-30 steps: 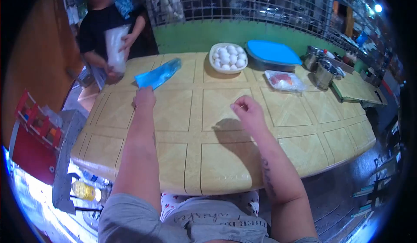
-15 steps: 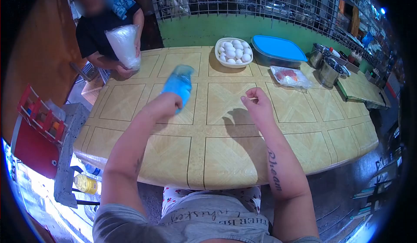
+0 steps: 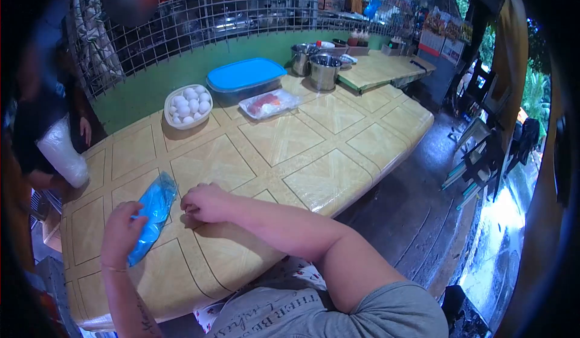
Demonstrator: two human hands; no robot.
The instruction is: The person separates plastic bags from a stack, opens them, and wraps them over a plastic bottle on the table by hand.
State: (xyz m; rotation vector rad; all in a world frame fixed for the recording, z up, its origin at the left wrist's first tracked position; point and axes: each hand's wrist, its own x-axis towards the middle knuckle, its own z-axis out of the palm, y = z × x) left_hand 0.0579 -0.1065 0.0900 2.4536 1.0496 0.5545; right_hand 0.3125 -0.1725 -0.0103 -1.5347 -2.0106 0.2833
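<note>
A blue plastic bag (image 3: 154,220) lies flat and slanting on the near left part of the table. At its left edge is my left hand (image 3: 122,232), its fingers bent and apart, with the thumb over the bag's edge. My right hand (image 3: 205,204) is low over the table just right of the bag, its fingers curled together and nothing visible in them. Its shadow falls on the tabletop below.
On the table (image 3: 326,184) stand a bowl of eggs (image 3: 188,105), a blue-lidded container (image 3: 246,75), a wrapped tray of meat (image 3: 269,103) and metal pots (image 3: 324,72). At the left a person (image 3: 45,117) holds a clear plastic roll (image 3: 61,152). Stools (image 3: 477,150) stand at the right.
The view has swung to the right. The blue bag, earlier in my left hand, now lies nearer me, and that hand has opened. My right hand has come over beside the bag.
</note>
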